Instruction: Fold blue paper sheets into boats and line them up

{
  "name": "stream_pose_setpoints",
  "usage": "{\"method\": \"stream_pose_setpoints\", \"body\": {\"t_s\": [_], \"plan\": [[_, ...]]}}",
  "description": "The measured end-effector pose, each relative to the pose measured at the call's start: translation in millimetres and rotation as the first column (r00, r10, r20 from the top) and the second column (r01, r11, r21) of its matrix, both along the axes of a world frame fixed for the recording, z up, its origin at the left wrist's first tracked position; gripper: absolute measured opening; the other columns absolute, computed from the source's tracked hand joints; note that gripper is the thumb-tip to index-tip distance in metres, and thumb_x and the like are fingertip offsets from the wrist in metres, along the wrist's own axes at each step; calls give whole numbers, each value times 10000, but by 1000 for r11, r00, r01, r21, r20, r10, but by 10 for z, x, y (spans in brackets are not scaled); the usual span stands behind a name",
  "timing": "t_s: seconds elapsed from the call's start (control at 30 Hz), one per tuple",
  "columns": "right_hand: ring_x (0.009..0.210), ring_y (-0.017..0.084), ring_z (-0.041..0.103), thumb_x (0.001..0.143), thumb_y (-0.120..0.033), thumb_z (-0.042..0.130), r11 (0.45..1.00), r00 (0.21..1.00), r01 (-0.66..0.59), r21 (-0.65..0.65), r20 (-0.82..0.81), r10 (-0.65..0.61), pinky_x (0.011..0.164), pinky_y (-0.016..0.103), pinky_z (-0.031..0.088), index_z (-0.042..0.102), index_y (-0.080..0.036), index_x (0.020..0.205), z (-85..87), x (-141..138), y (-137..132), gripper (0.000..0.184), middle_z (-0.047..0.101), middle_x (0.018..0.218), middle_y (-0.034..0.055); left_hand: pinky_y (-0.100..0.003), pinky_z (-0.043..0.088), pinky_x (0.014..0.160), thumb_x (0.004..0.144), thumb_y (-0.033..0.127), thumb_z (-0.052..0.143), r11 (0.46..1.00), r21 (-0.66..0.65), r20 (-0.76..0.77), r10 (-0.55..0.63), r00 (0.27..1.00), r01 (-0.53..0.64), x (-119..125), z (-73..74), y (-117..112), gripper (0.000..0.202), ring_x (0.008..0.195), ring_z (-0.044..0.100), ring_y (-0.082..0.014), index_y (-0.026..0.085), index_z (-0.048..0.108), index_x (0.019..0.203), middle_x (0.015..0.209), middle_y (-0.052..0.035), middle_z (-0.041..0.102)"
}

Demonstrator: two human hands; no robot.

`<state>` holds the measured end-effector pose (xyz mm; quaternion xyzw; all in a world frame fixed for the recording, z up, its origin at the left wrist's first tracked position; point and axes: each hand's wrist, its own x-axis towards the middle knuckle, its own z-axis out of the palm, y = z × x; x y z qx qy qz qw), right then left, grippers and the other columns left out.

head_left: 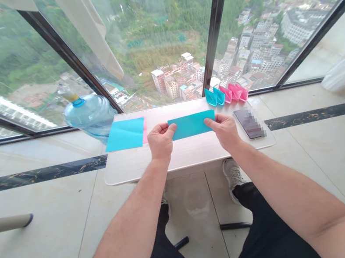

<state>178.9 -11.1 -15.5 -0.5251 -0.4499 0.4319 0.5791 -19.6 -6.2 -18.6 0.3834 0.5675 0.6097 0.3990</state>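
Observation:
Between my two hands a teal sheet of paper (192,125), folded into a long rectangle, is held up over the low table. My left hand (161,139) pinches its left end, thumb on the near face. At the right end, my right hand (224,128) grips it the same way. To the left on the table lies a stack of flat paper, a light blue sheet (126,134) on top and a pink sheet (144,129) peeking out beneath. Several folded paper boats stand in a row at the back right, teal boats (215,96) beside pink boats (234,93).
A phone (249,123) rests on the right side of the white table (135,164). Behind the table's left end stands a big clear water jug (92,116). Tall windows with dark frames (215,19) rise beyond. My shoes (233,174) are under the table's near edge.

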Motion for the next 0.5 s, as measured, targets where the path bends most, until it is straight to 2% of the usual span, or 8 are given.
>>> {"method": "stream_pose_setpoints", "body": {"t_s": [0.5], "plan": [[590,103,390,677,-419,795,1000,1000,11,1,15,-11,580,269,336,624,-181,614,-4,1,0,300,471,574,-51,-263,480,629,616,370,833,1000,12,-2,-6,1000,6,1,16,-3,294,629,579,-133,157,723,787,663,-1,660]]}}
